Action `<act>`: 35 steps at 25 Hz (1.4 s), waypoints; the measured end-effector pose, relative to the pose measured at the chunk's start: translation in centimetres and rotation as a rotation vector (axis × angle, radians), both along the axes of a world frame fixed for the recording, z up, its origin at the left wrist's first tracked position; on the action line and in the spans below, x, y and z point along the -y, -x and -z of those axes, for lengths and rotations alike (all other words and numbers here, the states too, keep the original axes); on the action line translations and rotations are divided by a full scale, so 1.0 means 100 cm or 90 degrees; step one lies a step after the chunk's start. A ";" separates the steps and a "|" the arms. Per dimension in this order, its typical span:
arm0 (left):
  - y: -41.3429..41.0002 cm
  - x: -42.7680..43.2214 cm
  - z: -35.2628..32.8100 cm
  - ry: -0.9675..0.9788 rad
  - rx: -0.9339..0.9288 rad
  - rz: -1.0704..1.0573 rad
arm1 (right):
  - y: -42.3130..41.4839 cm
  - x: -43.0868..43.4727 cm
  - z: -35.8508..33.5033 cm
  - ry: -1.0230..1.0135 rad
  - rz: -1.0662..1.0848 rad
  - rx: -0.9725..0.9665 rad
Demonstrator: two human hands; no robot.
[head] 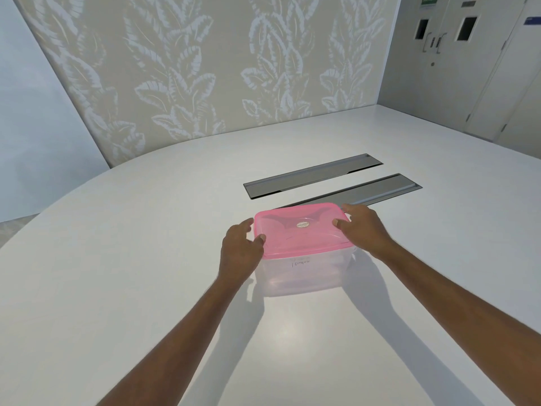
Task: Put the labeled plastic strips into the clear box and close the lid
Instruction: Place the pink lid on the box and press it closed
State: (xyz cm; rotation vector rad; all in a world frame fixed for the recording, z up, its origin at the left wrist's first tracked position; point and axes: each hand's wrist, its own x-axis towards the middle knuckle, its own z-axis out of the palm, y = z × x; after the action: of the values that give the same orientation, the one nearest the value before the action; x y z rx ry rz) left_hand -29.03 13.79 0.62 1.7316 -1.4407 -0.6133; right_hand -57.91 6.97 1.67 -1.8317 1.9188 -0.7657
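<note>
A clear plastic box (304, 273) stands on the white table, covered by a translucent pink lid (301, 230) with a small oval sticker in its middle. Faint handwriting shows through the front wall just under the lid; I cannot make out separate strips. My left hand (240, 250) rests against the lid's left edge, thumb on top of the rim. My right hand (363, 227) lies on the lid's right corner, fingers spread over the edge. Both hands touch the lid without curling fully around it.
Two long grey cable hatches (313, 175) (380, 190) are set flush into the table (146, 259) just behind the box. A leaf-patterned wall stands beyond the table's far edge, and grey double doors are at the far right.
</note>
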 end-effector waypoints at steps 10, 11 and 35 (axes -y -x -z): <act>-0.016 -0.017 0.027 0.148 0.392 0.330 | -0.032 -0.061 0.030 0.207 -0.364 -0.296; -0.016 -0.017 0.029 0.165 0.393 0.322 | -0.033 -0.062 0.034 0.256 -0.357 -0.307; -0.017 -0.017 0.039 0.248 0.375 0.281 | -0.006 -0.056 0.025 0.232 -0.104 -0.040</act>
State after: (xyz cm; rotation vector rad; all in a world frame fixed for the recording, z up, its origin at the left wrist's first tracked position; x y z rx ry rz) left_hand -27.29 15.52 -3.26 1.3375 -2.2143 -0.0071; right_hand -57.27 12.59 -0.83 -2.2173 1.7242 -1.0674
